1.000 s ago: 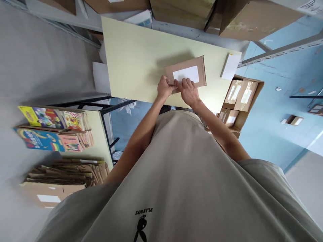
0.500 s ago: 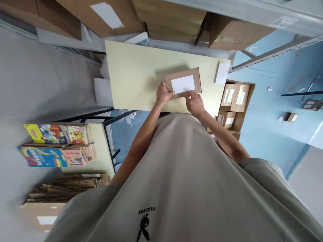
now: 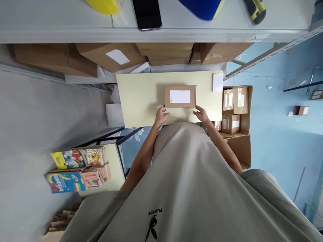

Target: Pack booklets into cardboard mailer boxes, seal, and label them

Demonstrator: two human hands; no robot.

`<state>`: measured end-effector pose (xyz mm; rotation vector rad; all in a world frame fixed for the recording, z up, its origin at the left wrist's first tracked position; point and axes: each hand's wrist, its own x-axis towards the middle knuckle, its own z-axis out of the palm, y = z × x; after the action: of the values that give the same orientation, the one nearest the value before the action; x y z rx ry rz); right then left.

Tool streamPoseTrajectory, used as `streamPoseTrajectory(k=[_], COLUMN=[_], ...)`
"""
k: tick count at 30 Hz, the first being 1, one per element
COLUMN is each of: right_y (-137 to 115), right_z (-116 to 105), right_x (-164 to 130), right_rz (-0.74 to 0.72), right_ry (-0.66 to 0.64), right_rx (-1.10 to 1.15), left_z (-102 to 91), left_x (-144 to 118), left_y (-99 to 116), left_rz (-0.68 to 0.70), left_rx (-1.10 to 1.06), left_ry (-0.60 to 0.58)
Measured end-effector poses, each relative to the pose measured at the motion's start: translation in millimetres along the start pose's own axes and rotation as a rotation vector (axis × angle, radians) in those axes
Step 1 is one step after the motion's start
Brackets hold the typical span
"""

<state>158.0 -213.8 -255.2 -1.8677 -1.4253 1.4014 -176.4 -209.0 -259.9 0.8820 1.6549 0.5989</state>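
Note:
A flat brown cardboard parcel (image 3: 180,96) with a white label lies on the pale yellow table (image 3: 141,97). My left hand (image 3: 161,115) rests at the parcel's near left corner, fingers spread, touching its edge or just short of it. My right hand (image 3: 202,115) sits at the near right corner, fingers apart, holding nothing. Neither hand grips the parcel.
A white paper pad (image 3: 217,82) lies at the table's right edge. An open carton (image 3: 236,111) of small labelled boxes stands right of the table. Large boxes (image 3: 111,55) sit under a shelf holding a black phone (image 3: 147,13). Colourful books (image 3: 75,168) are stacked at lower left.
Both hands have let go of the parcel and slid to its near corners. The parcel now lies flat and square on the table. The view has tilted up, showing the shelf.

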Motion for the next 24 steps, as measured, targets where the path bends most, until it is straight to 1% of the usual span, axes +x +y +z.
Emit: streamPoseTrajectory(k=[1,3,5,6,7,9,12,14,16,18,21,23,24], right_y=[-8,-23,-37,-42,-47,-54,-58,-57,-56,-56,-62,-75,-85], right_z=[1,-6,-17,-22,-25,-25,-16,-11,-8,-4,2,6,8], right_x=[-4,-12,-21,-26,-29,-34,-34,-33,-34,-39,-46,-44,-38], right_rz=[0.016,0.039,-0.002,-0.019,-0.022,0.029,0.141,0.171,0.178,0.191,0.193,0.121,0.05], right_ry=[0.028,0.095,0.173,0.204,0.22,0.218,0.195,0.207,0.236,0.268,0.305,0.346,0.369], right_rx=[0.009,0.01,-0.023,-0.043,-0.067,-0.122,-0.155,-0.142,-0.142,-0.145,-0.169,-0.203,-0.217], left_z=[-3.4,-15.0,-29.2,-35.5,-40.5,-45.5,-44.3,-42.4,-42.2,-44.0,-49.5,-54.1,-56.3], left_x=[-2,-4,-3,-2,0,3,8,9,9,8,7,9,11], left_y=[2,9,18,23,27,34,37,36,36,37,46,60,70], left_rz=[0.039,0.158,0.283,0.322,0.335,0.284,0.165,0.145,0.147,0.148,0.213,0.312,0.376], left_rx=[0.012,0.05,0.086,0.101,0.117,0.146,0.149,0.137,0.136,0.144,0.143,0.124,0.115], left_ry=[0.028,0.086,0.104,0.099,0.087,0.058,0.01,-0.018,-0.017,0.027,0.091,0.09,0.079])
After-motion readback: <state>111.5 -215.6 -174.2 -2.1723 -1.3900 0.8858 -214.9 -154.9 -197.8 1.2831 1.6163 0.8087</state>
